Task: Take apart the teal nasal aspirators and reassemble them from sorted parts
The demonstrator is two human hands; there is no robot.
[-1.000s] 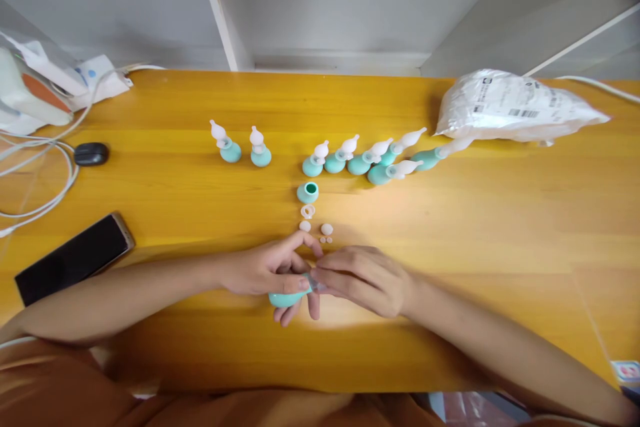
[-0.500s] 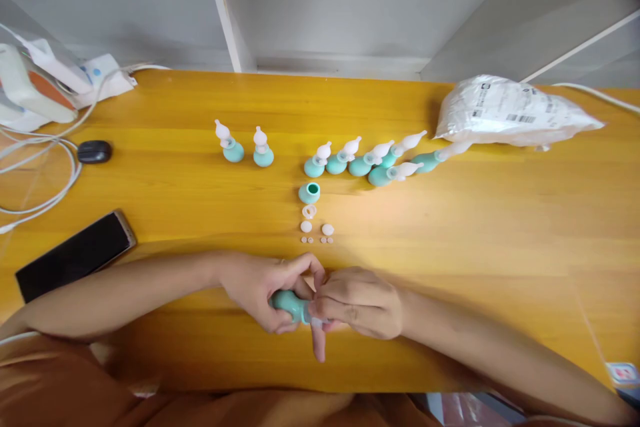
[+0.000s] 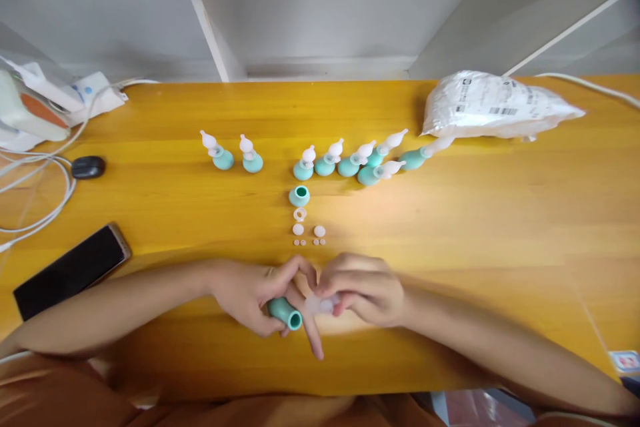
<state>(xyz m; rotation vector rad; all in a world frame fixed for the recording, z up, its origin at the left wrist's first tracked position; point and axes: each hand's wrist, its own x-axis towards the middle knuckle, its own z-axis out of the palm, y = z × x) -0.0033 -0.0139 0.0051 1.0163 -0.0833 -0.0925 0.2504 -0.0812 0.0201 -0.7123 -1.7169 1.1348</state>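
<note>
Loc. type: office-style workstn.; exact bldg. type not determinable. Indicators: wood-grain bench point(image 3: 500, 227) w/ grey partition panels point(image 3: 325, 13) at rear; computer mouse point(image 3: 88, 167) and smartphone point(image 3: 73, 270), L side; labelled plastic pkg. point(image 3: 493, 107) and white cable point(image 3: 583, 83), R rear.

L grip point(image 3: 250, 288) w/ teal bulb point(image 3: 281, 310), R grip point(image 3: 367, 288) w/ frosted pc point(image 3: 325, 305), tipped bulbs point(image 3: 325, 164) beyond

Tipped bulbs point(image 3: 253, 162): eight
Open bulbs point(image 3: 298, 201): two
Loose tip point(image 3: 324, 305): one
Ring point(image 3: 296, 215): one
Discs point(image 3: 319, 231): two
Tiny pieces point(image 3: 297, 242): four
Phone point(image 3: 73, 271): one
</note>
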